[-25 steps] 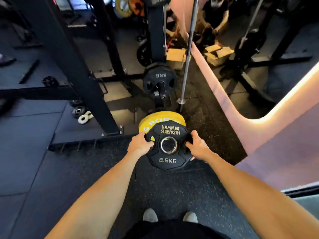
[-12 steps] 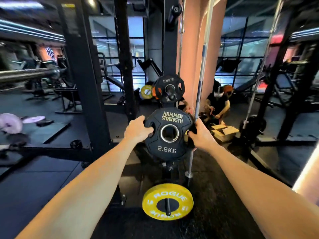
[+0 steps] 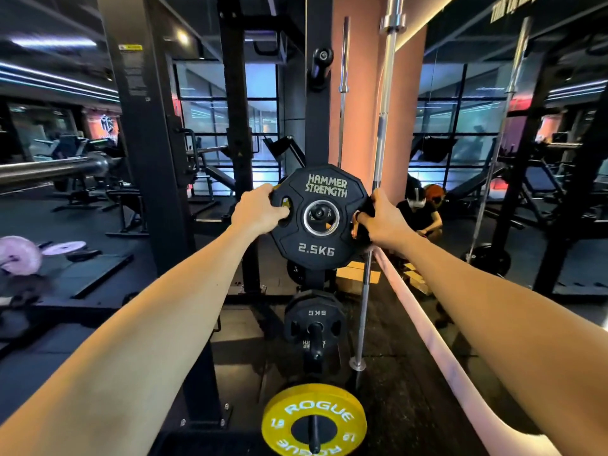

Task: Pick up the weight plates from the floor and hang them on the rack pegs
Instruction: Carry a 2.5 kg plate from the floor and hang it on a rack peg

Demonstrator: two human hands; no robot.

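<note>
A gym is seen from a camera worn on the head, with two bare forearms reaching forward from the bottom corners. A black weight plate (image 3: 318,217) marked "HAMMER STRENGTH" and "2.5KG" is held upright at the middle of the view, its face turned toward the camera. The left hand (image 3: 258,210) is curled round the plate's left edge, with fingers hooked into a grip hole. The right hand (image 3: 383,218) is curled round the right edge in the same way. The plate is held in front of a black upright post (image 3: 317,120) of the rack, and the end of a peg (image 3: 318,212) can be seen through the plate's steel-ringed centre hole. Whether the plate is already resting on that peg cannot be told.

Lower on the same post, a black plate marked 5KG (image 3: 314,319) is hung on a peg, its lettering upside down. Below that, near the bottom edge, a yellow plate (image 3: 314,419) lettered "ROGUE" is hung on another peg. Just right of the post, a steel barbell (image 3: 378,179) is stood on end, its lower tip seated on the dark rubber floor (image 3: 404,390). At the left edge, pale pink plates (image 3: 19,255) are seen lying on the floor, blurred. Behind the right hand, a crouching person in dark clothes (image 3: 418,215) is partly visible beside some cardboard boxes (image 3: 357,274).
</note>
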